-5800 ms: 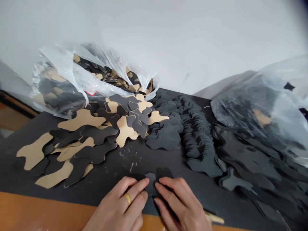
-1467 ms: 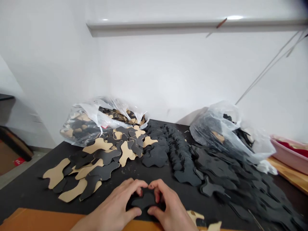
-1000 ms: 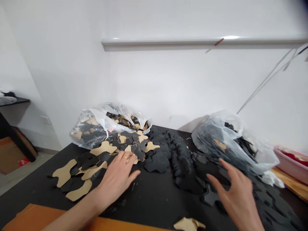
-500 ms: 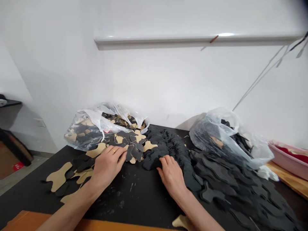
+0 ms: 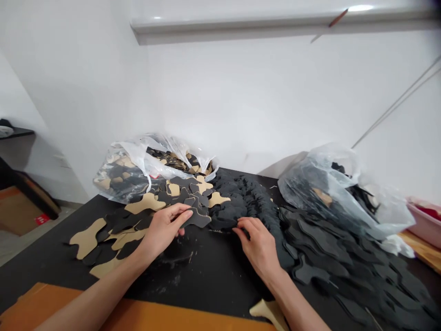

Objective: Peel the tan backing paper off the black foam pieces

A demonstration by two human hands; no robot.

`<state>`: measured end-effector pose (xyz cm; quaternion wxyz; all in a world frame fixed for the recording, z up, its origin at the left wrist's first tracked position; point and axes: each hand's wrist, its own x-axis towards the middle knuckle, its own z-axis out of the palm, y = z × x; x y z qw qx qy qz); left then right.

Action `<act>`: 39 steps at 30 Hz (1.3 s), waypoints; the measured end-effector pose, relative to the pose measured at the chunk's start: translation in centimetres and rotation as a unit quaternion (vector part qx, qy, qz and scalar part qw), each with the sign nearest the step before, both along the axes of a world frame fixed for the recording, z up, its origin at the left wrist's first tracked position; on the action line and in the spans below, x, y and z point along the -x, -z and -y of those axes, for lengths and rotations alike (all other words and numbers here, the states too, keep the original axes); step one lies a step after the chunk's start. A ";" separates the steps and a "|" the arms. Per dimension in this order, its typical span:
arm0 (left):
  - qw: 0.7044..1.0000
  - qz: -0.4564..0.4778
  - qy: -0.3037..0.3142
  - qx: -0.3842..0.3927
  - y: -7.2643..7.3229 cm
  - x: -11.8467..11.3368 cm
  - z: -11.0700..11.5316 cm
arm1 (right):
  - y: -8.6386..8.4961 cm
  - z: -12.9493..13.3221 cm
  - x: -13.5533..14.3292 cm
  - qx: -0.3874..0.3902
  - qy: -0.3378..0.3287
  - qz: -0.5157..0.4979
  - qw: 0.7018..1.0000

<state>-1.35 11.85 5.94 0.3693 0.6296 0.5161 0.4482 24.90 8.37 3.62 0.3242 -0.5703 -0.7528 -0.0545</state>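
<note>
My left hand (image 5: 169, 225) pinches a dark grey, wavy-edged cut piece (image 5: 197, 218) between thumb and fingers, raised a little off the table. Behind it lies a loose pile of similar dark and tan pieces (image 5: 174, 189). At the near edge of a heap of black cut pieces (image 5: 230, 202), my right hand (image 5: 257, 236) has its thumb and fingers closed on the rim of a black piece (image 5: 225, 222). Whether that piece is lifted clear of the heap I cannot tell.
Plastic bags of pieces stand at the back left (image 5: 138, 172) and back right (image 5: 330, 188). Overlapping dark grey pieces (image 5: 330, 248) cover the table's right side. Tan pieces (image 5: 86, 239) lie at left. An orange board (image 5: 165, 317) runs along the front; a pink basin (image 5: 427, 223) is far right.
My left hand has picked a dark grey piece off the pile and moved slightly right with it. My right hand has closed on a black piece's edge. The camera view has tilted down.
</note>
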 end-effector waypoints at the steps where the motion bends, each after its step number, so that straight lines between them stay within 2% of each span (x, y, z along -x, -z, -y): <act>1: 1.000 0.003 -0.008 -0.007 -0.1 0.1 0.0 | -0.3 0.0 -0.2 0.006 -0.003 -0.027 1.000; 4: 0.999 0.022 -0.035 -0.029 -0.6 0.3 0.2 | -1.2 0.5 -0.5 0.037 -0.022 -0.093 0.995; 6: 0.998 0.039 -0.034 -0.031 -1.0 0.5 0.6 | -1.6 1.0 -0.3 0.132 -0.082 -0.160 0.975; 7: 0.998 0.055 -0.018 -0.025 -1.2 0.5 0.8 | -1.7 1.4 -0.1 0.207 -0.125 -0.200 0.950; 9: 0.995 0.095 0.040 0.003 -1.4 0.5 1.2 | -1.7 2.1 0.6 0.352 -0.200 -0.253 0.879; 10: 0.991 0.109 0.076 0.023 -1.4 0.4 1.3 | -1.6 2.4 1.1 0.392 -0.215 -0.251 0.859; 11: 0.986 0.114 0.110 0.044 -1.3 0.2 1.5 | -1.6 2.6 1.4 0.394 -0.211 -0.225 0.866; 12: 0.982 0.112 0.139 0.066 -1.2 -0.1 1.6 | -1.6 2.8 1.7 0.366 -0.196 -0.188 0.890; 14: 0.975 0.092 0.177 0.097 -1.0 -0.8 1.9 | -1.7 2.9 2.1 0.267 -0.154 -0.134 0.942; 16: 0.970 0.085 0.193 0.119 -0.7 -1.5 2.0 | -2.0 2.9 2.0 0.174 -0.129 -0.147 0.965; 18: 0.967 0.082 0.198 0.142 -0.4 -2.1 2.2 | -2.3 2.7 1.9 0.143 -0.126 -0.197 0.962; 20: 0.962 0.074 0.204 0.166 -0.2 -2.6 2.4 | -2.3 2.7 1.9 0.170 -0.122 -0.230 0.950; 23: 0.960 0.054 0.215 0.173 0.0 -2.8 2.5 | -1.8 2.6 2.1 0.214 -0.124 -0.228 0.942; 29: 0.976 0.034 0.174 0.127 -0.2 -1.9 1.7 | -0.8 2.6 2.7 0.236 -0.149 -0.062 0.958; 33: 0.976 0.003 0.169 0.138 -0.1 -1.7 1.5 | -1.4 2.6 1.9 0.295 -0.146 -0.023 0.944; 35: 0.976 -0.005 0.166 0.144 -0.1 -1.8 1.6 | -1.8 2.5 1.1 0.307 -0.144 -0.052 0.939; 37: 0.976 -0.008 0.165 0.140 -0.1 -2.1 1.7 | -2.1 2.3 0.7 0.298 -0.142 -0.137 0.934; 39: 0.978 -0.012 0.170 0.123 -0.1 -2.3 1.9 | -2.2 2.3 1.0 0.304 -0.148 -0.257 0.905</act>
